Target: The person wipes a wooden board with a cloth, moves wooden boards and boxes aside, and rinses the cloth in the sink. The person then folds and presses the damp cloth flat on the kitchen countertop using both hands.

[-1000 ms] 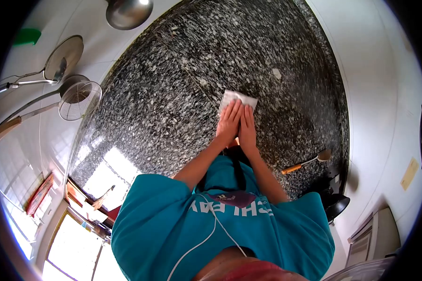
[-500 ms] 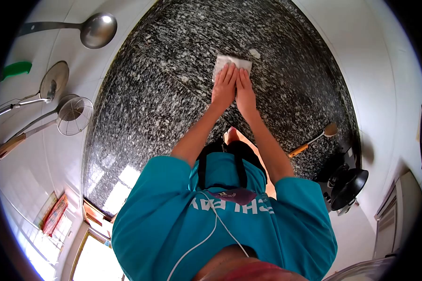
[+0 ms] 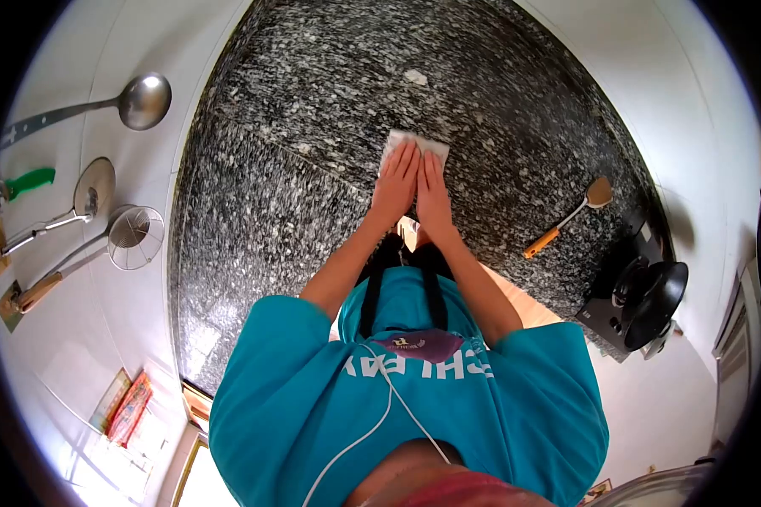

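A folded white cloth (image 3: 402,135) lies on the speckled black granite countertop (image 3: 330,127). My left hand (image 3: 395,188) rests flat on it, fingers stretched forward and covering its left and middle part. Close alongside, my right hand (image 3: 433,193) presses flat on the cloth's right part, with its fingers straight. The far edge of the cloth shows beyond my fingertips, while the nearer part is hidden under the hands.
A spatula with an orange handle (image 3: 541,243) lies on the counter to the right. Beyond it, a black wok (image 3: 654,306) sits on a stove. At left, a ladle (image 3: 145,101), a wire strainer (image 3: 135,237) and other utensils hang on the white wall.
Both hands have drawn the cloth nearer to my body across the counter, away from the pale spot in the granite. The camera view has also shifted somewhat.
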Tool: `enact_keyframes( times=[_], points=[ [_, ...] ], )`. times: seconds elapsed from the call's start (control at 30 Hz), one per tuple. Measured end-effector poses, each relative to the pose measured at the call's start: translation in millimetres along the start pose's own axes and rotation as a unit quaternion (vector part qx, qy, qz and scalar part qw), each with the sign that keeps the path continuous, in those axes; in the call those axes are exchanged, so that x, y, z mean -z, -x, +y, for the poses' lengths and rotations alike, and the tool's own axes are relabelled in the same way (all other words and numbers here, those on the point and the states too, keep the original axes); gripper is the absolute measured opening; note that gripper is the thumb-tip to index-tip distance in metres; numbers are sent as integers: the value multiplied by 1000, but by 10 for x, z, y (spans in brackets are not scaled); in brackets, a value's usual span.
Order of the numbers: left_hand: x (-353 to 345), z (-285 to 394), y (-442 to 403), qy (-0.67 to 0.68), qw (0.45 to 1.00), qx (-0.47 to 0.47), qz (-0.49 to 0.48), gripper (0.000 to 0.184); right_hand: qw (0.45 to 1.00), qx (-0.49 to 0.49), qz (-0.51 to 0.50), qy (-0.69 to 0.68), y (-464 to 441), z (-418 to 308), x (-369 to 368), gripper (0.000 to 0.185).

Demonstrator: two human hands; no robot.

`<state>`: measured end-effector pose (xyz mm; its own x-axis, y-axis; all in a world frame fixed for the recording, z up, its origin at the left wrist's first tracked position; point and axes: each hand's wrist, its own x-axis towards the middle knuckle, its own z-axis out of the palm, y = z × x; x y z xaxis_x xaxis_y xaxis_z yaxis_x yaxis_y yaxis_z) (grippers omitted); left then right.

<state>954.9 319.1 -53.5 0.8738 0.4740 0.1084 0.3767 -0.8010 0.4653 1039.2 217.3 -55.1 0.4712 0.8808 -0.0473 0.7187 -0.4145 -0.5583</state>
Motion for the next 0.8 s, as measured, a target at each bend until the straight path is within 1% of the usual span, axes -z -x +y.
enact_keyframes(
  times=[0.07, 0.1, 0.13, 0.2, 0.23, 0.27, 0.33, 0.4, 0.5, 0.53, 0.6, 0.67, 0.7, 0.77, 0.8],
  points=[
    [-62, -45, -312, -14, 1000, -10, -5, 59, 1000, -10, 18, 10, -264, 89, 10, 52],
    [-93, -27, -418, -47, 999, -10, -10, 59, 999, -10, 37, 27, -341, 152, 46, 52],
    [-128, 14, -435, -46, 999, -17, -12, 59, 999, -16, 43, 27, -327, 184, 97, 52],
    [-152, 101, -422, -53, 999, -3, -3, 62, 999, -18, 16, 45, -274, 225, 183, 56],
    [-114, 184, -323, -43, 999, -6, -26, 62, 999, -21, 21, 44, -160, 272, 173, 56],
    [-113, 284, -190, -44, 999, -11, -27, 62, 999, -19, 22, 44, 48, 284, 176, 59],
    [-238, 446, 145, 14, 998, -7, -63, 61, 999, -21, 26, 43, 494, 266, 240, 63],
    [-246, 665, 404, 17, 997, -35, -73, 59, 999, -32, 10, 24, 903, 248, 372, 65],
    [-343, 784, 391, 35, 993, -74, -83, 57, 998, -43, -7, 34, 1110, 349, 483, 66],
    [-368, 775, 292, 45, 992, -89, -78, 57, 998, -49, -4, 34, 1081, 354, 514, 66],
    [-410, 740, -9, 31, 989, -118, -89, 60, 996, -74, 23, 44, 799, 475, 536, 57],
    [-454, 750, -341, 3, 989, -119, -82, 58, 994, -88, 44, 50, 533, 707, 496, 56],
    [-506, 750, -458, 4, 988, -125, -86, 58, 993, -100, 31, 54, 403, 795, 531, 56],
    [-588, 726, -633, -15, 991, -129, -35, 57, 991, -120, 4, 56, 243, 866, 599, 57],
    [-607, 724, -639, -12, 991, -127, -36, 57, 990, -127, -11, 56, 214, 884, 618, 59]
  ],
)
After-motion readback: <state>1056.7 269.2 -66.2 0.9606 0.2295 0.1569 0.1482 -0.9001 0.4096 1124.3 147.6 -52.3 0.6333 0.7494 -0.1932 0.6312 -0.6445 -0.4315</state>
